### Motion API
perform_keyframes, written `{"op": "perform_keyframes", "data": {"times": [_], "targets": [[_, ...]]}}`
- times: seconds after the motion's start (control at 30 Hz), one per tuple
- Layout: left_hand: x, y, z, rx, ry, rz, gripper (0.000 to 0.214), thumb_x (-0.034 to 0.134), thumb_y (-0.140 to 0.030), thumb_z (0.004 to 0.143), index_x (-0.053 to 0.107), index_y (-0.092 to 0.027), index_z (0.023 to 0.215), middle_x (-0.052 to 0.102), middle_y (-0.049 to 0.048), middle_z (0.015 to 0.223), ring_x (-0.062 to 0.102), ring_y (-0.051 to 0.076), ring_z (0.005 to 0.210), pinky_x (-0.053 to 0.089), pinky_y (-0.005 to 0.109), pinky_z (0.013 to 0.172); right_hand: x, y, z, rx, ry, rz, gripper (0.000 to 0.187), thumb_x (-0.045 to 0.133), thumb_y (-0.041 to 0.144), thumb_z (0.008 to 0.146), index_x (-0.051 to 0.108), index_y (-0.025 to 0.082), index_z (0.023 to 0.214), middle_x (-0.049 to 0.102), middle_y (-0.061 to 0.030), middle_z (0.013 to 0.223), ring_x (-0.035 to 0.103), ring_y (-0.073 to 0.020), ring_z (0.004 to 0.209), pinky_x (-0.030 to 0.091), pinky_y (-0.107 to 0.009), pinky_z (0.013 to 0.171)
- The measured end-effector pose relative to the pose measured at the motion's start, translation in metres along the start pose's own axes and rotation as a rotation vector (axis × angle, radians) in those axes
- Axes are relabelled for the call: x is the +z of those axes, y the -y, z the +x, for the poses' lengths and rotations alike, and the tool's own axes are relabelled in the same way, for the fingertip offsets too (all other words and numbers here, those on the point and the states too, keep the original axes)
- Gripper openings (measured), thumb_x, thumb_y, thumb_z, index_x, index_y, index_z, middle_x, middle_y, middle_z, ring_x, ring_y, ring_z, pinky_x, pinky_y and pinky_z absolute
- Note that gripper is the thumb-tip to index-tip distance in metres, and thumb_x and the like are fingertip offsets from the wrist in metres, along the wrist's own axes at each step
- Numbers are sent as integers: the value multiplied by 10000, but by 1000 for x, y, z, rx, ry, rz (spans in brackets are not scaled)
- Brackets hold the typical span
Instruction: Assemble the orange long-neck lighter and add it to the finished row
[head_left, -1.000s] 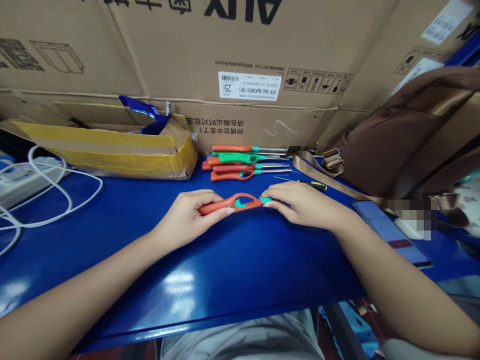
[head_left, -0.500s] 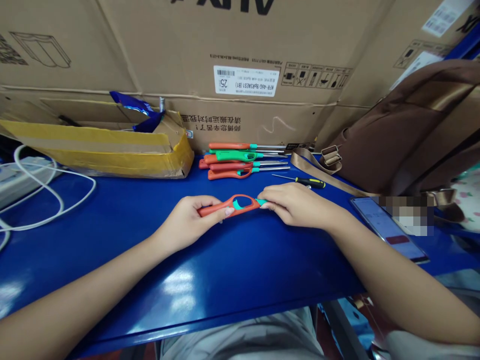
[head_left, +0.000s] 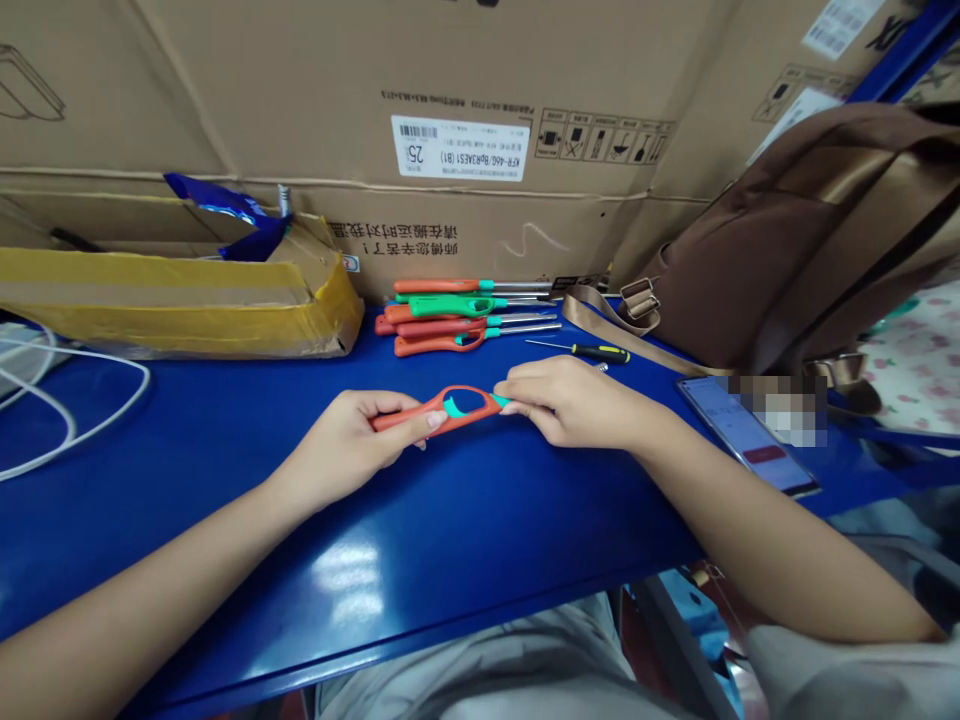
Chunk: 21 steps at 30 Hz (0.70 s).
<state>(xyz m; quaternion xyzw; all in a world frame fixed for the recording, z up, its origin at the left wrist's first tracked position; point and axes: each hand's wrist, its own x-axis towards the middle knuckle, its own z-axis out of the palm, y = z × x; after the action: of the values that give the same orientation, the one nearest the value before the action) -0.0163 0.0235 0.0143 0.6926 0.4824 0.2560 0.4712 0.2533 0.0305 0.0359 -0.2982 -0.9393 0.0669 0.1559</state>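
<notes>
An orange gas lighter (head_left: 476, 411) with a teal trigger and collar lies level between my hands, just above the blue table. My left hand (head_left: 360, 430) is closed around its handle, the thumb along the near side. At the other end, my right hand (head_left: 566, 402) pinches the teal collar; the fingers hide whatever extends beyond it. Behind my hands lies a pile of orange, red and green long-nosed lighters (head_left: 450, 308), their metal tubes pointing right. A small screwdriver (head_left: 600, 353) with a black and yellow handle rests just beyond my right hand.
A low cardboard box (head_left: 247, 310) with yellow tape stands at the left, a blue wrapper (head_left: 225, 205) sticking out. White cables (head_left: 112, 425) curl on the blue table (head_left: 450, 540). At the right are a phone (head_left: 746, 435) and a brown bag (head_left: 757, 250). Large cardboard (head_left: 300, 90) walls the back.
The camera view has turned slightly to the right, so everything appears shifted left. Both hands keep the same hold on the orange lighter.
</notes>
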Motion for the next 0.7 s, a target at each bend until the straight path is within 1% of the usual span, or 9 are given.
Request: {"op": "perform_keyframes", "data": {"times": [0.07, 0.13, 0.23, 0.33, 0.4, 0.47, 0.53, 0.6, 0.7], "targets": [[1, 2, 2, -8, 17, -36, 447, 682, -597, 822, 705, -157, 745, 433, -57, 466, 313, 62, 407, 208, 199, 386, -1, 0, 0, -2, 18, -29, 257, 450, 211, 996, 692, 136, 950, 622, -71, 792, 537, -177, 715, 390, -284, 677], [2, 3, 3, 54, -15, 28, 444, 666, -588, 840, 694, -161, 721, 476, -46, 488, 353, 69, 419, 243, 202, 395, -1, 1, 0, 18, 30, -52, 253, 449, 208, 996, 689, 140, 949, 624, -76, 810, 542, -181, 729, 392, -289, 688], [1, 4, 1, 311, -136, 263, 366, 667, -525, 871, 720, -171, 793, 649, 1, 678, 542, 109, 570, 414, 214, 528, -1, 2, 1, 64, 53, -17, 219, 472, 201, 990, 679, 148, 944, 625, -76, 847, 558, -186, 768, 406, -292, 717], [-2, 8, -2, 615, -174, 502, 260, 658, -424, 915, 728, -177, 954, 709, 33, 854, 638, 136, 736, 487, 222, 693, -1, 3, 2, 72, 122, 101, 183, 500, 172, 977, 678, 159, 937, 641, -67, 854, 580, -189, 807, 427, -295, 752], [-2, 12, -5, 743, -178, 622, 230, 633, -382, 945, 712, -172, 996, 704, 34, 848, 642, 127, 723, 486, 212, 679, -1, 3, 2, 56, 162, 171, 172, 514, 155, 970, 681, 160, 930, 655, -61, 845, 587, -183, 805, 429, -289, 752], [-2, 17, -6, 826, -196, 716, 224, 609, -366, 966, 698, -168, 1021, 701, 34, 834, 636, 121, 693, 477, 210, 641, -1, 3, 1, 43, 190, 210, 163, 532, 151, 963, 685, 159, 905, 663, -53, 825, 588, -173, 782, 423, -281, 737], [-2, 20, -6, 872, -197, 771, 231, 594, -361, 977, 687, -160, 1040, 702, 40, 839, 638, 123, 687, 474, 216, 624, 0, 3, 2, 50, 213, 233, 150, 549, 152, 955, 689, 160, 903, 678, -48, 828, 594, -165, 774, 418, -275, 734], [-3, 20, -4, 869, -174, 776, 244, 590, -362, 979, 682, -150, 1054, 701, 46, 850, 644, 128, 697, 478, 222, 627, 2, 3, 2, 79, 220, 242, 125, 569, 175, 951, 689, 164, 917, 687, -40, 828, 593, -157, 761, 410, -270, 724], [-4, 14, -3, 766, -130, 717, 256, 555, -365, 997, 683, -157, 1070, 702, 53, 892, 655, 137, 755, 495, 228, 683, 7, 4, 4, 148, 196, 183, 149, 593, 271, 952, 647, 174, 852, 646, -21, 769, 549, -146, 692, 368, -262, 649]]}}
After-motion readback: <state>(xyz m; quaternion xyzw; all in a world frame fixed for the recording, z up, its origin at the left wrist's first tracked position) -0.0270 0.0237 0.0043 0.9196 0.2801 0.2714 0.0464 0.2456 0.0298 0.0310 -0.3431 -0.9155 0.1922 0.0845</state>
